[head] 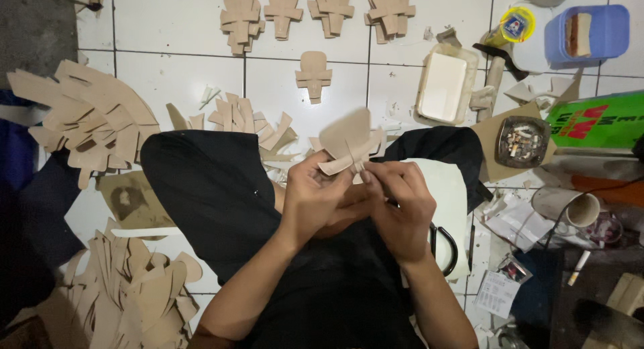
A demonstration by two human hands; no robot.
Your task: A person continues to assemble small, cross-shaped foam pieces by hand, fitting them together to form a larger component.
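Tan cut-out piece, flat, matte and leather-like with a rounded top and crossing tabs, sat pinched between both hands above the person's lap. Left hand gripped its lower edge; right hand pinched the tab at its base, equally near. Long axis ran up, away from the hands. Beyond the piece, finished pieces lay on white tiled floor.

You have stacks of tan cut shapes on your left, and more folded tan pieces in a row far off on the white tile floor. On your right sit a blue tub, an ashtray and a white tray.
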